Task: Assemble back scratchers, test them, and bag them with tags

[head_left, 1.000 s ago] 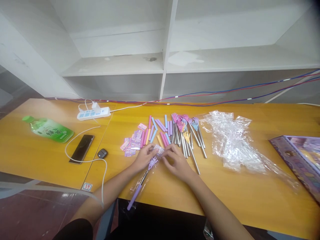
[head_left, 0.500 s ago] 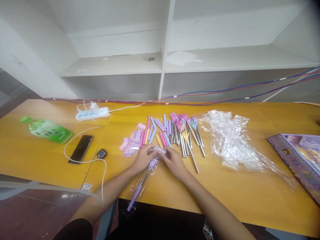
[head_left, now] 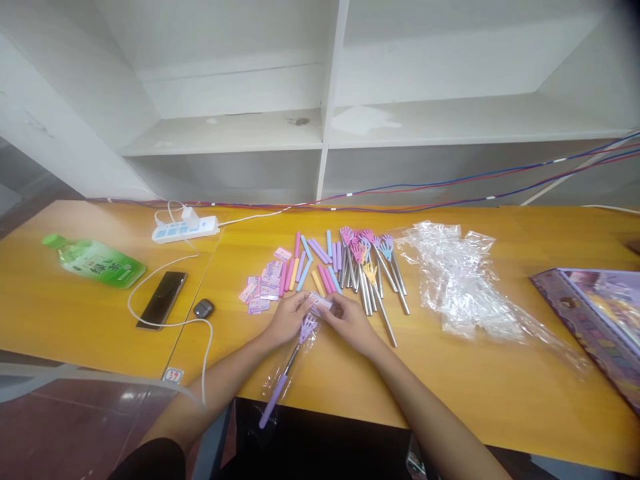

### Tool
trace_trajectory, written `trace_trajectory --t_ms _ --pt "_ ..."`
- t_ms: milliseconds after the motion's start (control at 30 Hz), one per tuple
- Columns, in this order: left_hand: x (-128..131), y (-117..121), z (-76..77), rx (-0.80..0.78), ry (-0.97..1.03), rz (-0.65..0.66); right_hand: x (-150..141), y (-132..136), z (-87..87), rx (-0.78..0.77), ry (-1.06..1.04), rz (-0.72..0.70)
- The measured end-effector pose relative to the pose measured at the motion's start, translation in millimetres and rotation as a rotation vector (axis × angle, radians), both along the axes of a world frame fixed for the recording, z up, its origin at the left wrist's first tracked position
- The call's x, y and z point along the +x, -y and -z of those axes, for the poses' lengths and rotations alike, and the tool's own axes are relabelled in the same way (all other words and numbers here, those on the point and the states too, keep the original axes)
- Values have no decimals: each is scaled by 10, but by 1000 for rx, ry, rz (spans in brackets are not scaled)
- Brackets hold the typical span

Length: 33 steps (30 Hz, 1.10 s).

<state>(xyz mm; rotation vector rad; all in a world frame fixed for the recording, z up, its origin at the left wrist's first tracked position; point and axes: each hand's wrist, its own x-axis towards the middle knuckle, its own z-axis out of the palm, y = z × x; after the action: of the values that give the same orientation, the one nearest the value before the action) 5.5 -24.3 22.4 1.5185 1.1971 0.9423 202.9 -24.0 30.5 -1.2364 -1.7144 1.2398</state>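
Observation:
Between my two hands a small printed card point(head_left: 321, 304) is pinched at the top of a clear plastic bag. My left hand point(head_left: 290, 319) grips its left side and my right hand point(head_left: 349, 323) its right side, fingers closed. Inside the bag is a purple back scratcher point(head_left: 275, 397) with a hand-shaped head, a metal rod and a purple grip, slanting down past the table's front edge. Left of my hands lies a pile of printed cards point(head_left: 270, 283). Just beyond are coloured grip sleeves point(head_left: 320, 250) and several metal back scratchers point(head_left: 373, 270) with hand-shaped heads.
A heap of clear plastic bags point(head_left: 455, 287) lies to the right, before a purple printed box point(head_left: 590, 333). At left are a green bottle point(head_left: 100, 263), a phone point(head_left: 162, 299), a black earbud case point(head_left: 203, 308), a white cable and a power strip point(head_left: 185, 229). Shelves point(head_left: 225, 130) stand behind.
The bagged back scratcher has shifted slightly right and down. The card between my hands is tilted a little more; both hands keep their grip.

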Motion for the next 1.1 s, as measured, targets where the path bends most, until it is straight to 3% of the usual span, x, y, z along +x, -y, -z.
trace_trajectory --t_ms 167,267,433,633,767,867,933,1000,1100 --pt "-72 -41 -23 -17 -16 -55 63 -75 -34 21 -15 6" --pt "-149 -81 -63 72 -107 -175 97 -86 -177 25 20 -24" --pt "-220 -124 -129 117 -39 -359 -83 230 -438 -68 188 -185" --pt "-197 -91 -166 153 39 -470 -531 708 -229 -183 60 -166" --pt "-149 -52 -151 6 219 -380 -453 790 -148 -156 1 -73" --pt "-109 -27 -144 -89 356 -241 -1 809 -258 -97 48 37" --pt "-93 -17 -145 -91 369 -180 530 809 -412 -63 125 163" --pt "-90 -15 -143 -82 359 -154 1242 785 -625 -21 300 350" --pt "-100 -22 -129 -75 345 -124 2526 676 -988 24 812 606"
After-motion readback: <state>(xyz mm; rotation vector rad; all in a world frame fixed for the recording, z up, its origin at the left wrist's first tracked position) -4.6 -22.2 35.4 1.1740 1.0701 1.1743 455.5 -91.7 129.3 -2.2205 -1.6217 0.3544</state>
